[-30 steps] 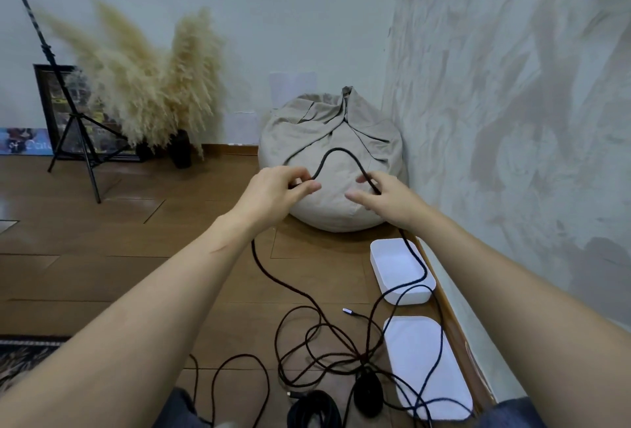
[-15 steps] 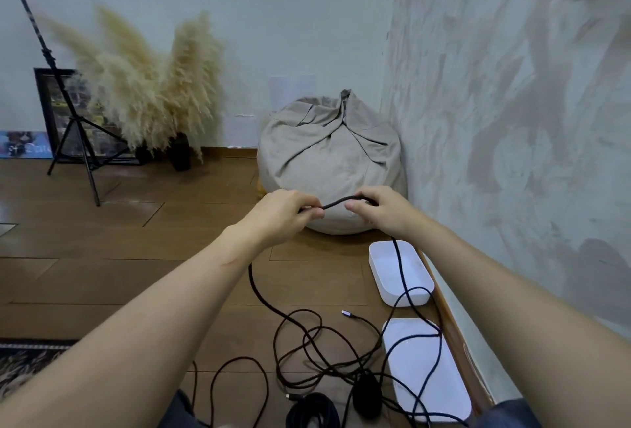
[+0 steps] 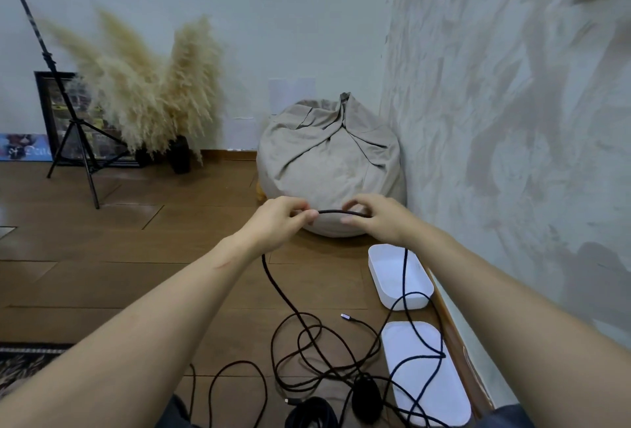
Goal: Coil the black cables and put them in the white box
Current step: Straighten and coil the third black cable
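Down on the brown wooden floor (image 3: 102,274), most of the thin black braided cable (image 3: 338,212) lies in a loose tangle, yet 2 hands hold 1 short stretch of it level in front of the beige beanbag (image 3: 327,161). That stretch runs left to right, pinched at 1 end by the left hand (image 3: 278,223) and at the other by the right hand (image 3: 379,219). From the right grip a strand drops across the open white oval plastic box (image 3: 415,303), which sits below and nearer that hand, so I'd judge the finished coil goes down on that side.

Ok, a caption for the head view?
Left hand and right hand pinch a short span of thin black cable, its tangled slack on the wooden floor beside an open white plastic box.
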{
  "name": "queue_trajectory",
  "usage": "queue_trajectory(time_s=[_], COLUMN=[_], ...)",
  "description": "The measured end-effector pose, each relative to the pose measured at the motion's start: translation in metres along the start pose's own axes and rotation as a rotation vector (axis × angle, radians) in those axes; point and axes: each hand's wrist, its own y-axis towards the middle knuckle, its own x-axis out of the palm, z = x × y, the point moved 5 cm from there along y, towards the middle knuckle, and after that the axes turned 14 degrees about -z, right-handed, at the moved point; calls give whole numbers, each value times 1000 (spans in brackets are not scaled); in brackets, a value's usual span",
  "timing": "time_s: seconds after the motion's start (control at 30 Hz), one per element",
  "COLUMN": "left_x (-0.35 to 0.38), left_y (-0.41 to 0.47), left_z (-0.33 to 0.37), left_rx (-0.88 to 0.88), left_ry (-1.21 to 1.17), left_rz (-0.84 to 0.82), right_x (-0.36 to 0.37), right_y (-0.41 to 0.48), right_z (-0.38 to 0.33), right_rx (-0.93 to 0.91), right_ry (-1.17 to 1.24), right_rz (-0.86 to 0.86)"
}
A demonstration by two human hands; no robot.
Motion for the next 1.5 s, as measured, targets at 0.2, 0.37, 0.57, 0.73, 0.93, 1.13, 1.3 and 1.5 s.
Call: queue_trajectory(time_s=[0.2, 0.37, 0.57, 0.73, 0.93, 1.13, 1.3, 1.5], left_x=[-6, -30, -27, -48, -35, -47, -26, -30], left_y=[0, -2, 3, -12, -7, -16, -6, -12], left_z=[5, -5, 22, -13, 8, -13, 3, -16], left_rx=[-3, -28, 36, -63, -3, -63, -5, -53], left_ry=[-89, -380, -226, -94, -101, -39, -5, -7], left_rz=[-32, -43, -90, -25, -56, 42, -10, 37], right_x=[-14, -32, -26, -32, -7, -26, -8, -17], right_y=[1, -15, -6, -13, -2, -11, -6, -8], right_z=[-21, 16, -34, 15, -32, 10, -12, 3], right_rx=[-78, 54, -152, 78, -165, 34, -85, 29], right_ry=[-77, -40, 20, -87, -19, -68, -24, -158], right_rz=[123, 232, 174, 284, 120, 225, 112, 193])
